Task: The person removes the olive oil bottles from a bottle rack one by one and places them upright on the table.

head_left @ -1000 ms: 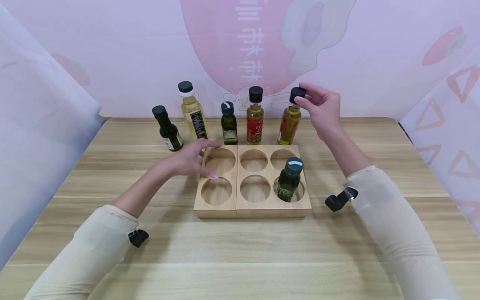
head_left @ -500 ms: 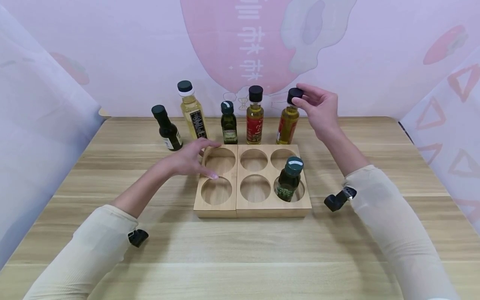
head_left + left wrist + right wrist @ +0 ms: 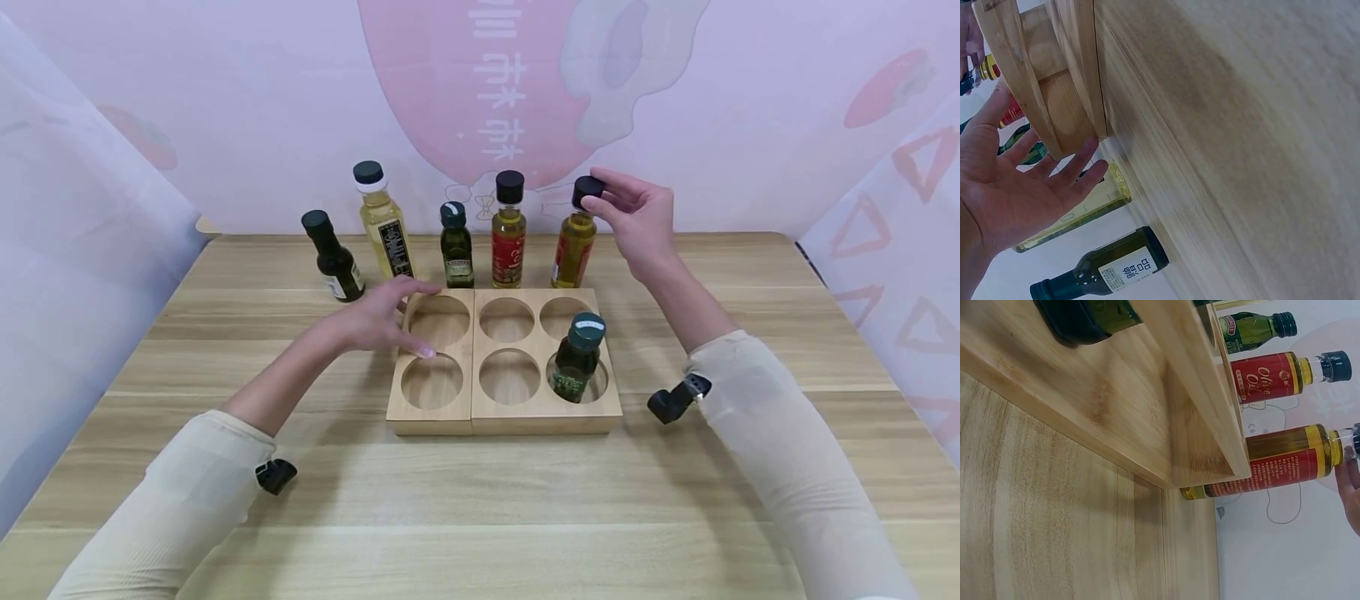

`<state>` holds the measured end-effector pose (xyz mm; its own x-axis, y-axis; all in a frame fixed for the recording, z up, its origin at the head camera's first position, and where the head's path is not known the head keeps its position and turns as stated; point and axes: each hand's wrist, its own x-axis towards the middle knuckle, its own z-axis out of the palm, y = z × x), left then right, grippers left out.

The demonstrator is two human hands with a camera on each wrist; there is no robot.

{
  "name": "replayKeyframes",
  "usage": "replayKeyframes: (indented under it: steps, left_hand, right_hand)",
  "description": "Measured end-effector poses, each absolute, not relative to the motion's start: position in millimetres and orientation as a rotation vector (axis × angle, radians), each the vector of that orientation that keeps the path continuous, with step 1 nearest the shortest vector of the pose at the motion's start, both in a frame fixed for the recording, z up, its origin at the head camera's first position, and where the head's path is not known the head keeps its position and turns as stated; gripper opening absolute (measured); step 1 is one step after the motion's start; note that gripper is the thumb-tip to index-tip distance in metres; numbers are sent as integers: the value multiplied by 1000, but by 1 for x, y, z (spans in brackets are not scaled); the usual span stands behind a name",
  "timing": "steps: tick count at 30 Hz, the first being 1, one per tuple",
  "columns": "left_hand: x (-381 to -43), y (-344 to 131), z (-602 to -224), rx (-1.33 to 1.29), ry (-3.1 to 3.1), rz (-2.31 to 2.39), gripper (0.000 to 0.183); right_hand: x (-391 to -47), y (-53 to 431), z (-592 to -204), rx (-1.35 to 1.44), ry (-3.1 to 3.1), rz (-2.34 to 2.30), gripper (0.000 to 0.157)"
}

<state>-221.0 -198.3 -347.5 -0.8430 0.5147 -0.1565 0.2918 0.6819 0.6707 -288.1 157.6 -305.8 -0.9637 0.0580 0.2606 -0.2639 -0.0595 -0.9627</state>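
My right hand pinches the black cap of an olive oil bottle with a red label, standing behind the right end of a wooden rack with round holes. In the right wrist view, the fingertips are at the neck of this olive oil bottle. My left hand touches the rack's left end, its fingers spread; the left wrist view shows this hand palm-on, fingers fairly straight against the rack. A dark green bottle stands tilted in the rack's front right hole.
Behind the rack stand a second red-labelled olive oil bottle, a small green bottle and a tall pale-yellow bottle. A dark bottle stands at the left. A printed cloth hangs behind the table.
My right hand and the olive oil bottle it pinches have shifted slightly left. The left hand and the rack have stayed in place.
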Motion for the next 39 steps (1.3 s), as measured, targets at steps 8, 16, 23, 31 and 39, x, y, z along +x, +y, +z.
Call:
replayKeyframes:
  steps: [8, 16, 23, 31, 39]
  left_hand:
    - [-221, -198, -347, 628, 2549, 947, 93]
    - [-221, -199, -348, 628, 2545, 955, 93]
    - [-221, -199, -348, 614, 2544, 951, 93]
    - [-221, -198, -348, 607, 2540, 958, 93]
    - [-221, -198, -347, 611, 2545, 945, 94]
  right_hand:
    - [-289, 159, -307, 239, -1983, 2134, 38]
    - [-288, 161, -306, 283, -1969, 2168, 33]
    - [-283, 168, -307, 304, -1982, 2187, 40]
    - [-273, 181, -313, 302, -2065, 2083, 44]
    - [-261, 192, -313, 331, -2143, 1937, 38]
